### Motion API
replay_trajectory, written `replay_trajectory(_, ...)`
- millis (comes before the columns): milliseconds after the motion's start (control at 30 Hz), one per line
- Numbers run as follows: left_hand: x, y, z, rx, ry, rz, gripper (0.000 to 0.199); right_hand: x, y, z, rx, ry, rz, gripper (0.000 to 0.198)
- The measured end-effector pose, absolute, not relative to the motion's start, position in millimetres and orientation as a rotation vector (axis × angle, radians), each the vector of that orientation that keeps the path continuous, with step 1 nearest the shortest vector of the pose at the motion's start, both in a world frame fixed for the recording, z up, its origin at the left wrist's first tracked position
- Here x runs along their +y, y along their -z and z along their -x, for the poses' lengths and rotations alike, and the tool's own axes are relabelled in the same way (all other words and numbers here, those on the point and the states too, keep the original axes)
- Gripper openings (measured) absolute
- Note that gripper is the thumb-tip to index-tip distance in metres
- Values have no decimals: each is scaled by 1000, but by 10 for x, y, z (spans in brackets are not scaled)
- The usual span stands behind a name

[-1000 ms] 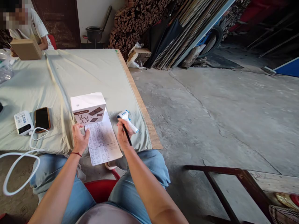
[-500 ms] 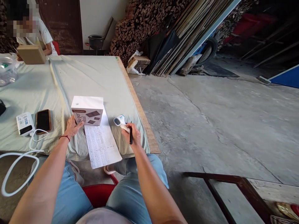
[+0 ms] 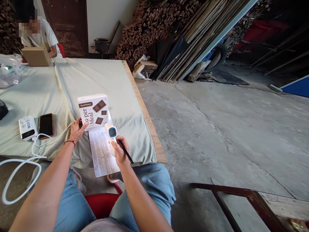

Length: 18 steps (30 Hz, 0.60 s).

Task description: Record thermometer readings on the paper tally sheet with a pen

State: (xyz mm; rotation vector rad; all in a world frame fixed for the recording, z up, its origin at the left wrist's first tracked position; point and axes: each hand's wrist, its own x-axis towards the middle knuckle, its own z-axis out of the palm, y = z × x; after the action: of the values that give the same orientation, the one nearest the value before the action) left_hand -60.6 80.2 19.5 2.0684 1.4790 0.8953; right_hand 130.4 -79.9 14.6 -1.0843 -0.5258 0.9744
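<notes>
My left hand [image 3: 77,129] grips the lower left side of a white NutriMotion box [image 3: 93,109] with brown squares printed on it. The box is tilted back, its printed front facing me. In my right hand [image 3: 122,150] is a white infrared thermometer [image 3: 111,132] with a blue-rimmed screen, its head close to the box's lower right corner. A black pen [image 3: 125,150] is also tucked in that hand. Beneath them lies a handwritten sheet [image 3: 102,154], reaching over the table's front edge.
Left of the box are a phone [image 3: 46,125] and a white power bank [image 3: 27,128] with a white cable [image 3: 31,158]. Across the cloth-covered table [image 3: 103,74] a person sits behind a cardboard box [image 3: 36,56]. A plastic bag [image 3: 9,72] lies at far left.
The box has tipped back, so its front now shows more fully. My right hand has brought the thermometer left, from beside the sheet to the box's lower right corner.
</notes>
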Motion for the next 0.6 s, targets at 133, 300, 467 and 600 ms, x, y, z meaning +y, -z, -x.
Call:
replay_trajectory(133,774,-225,560,1550,-866,-2090,47,-570,-219,-1205,-565,-972,1056,40)
replay_trajectory(300,765,-231,550,1583,-815,-2139,48,-322,-222,-1068,-530,-937,1071,43)
replay_trajectory(467,773,-196,563,1573,-768,-2197,49,-273,-160,-1003,-527,-888,1101,43)
replay_trajectory(600,780,-160,581,1568,-775,-2219,52,-256,-161,-1002,-533,-904,1096,42)
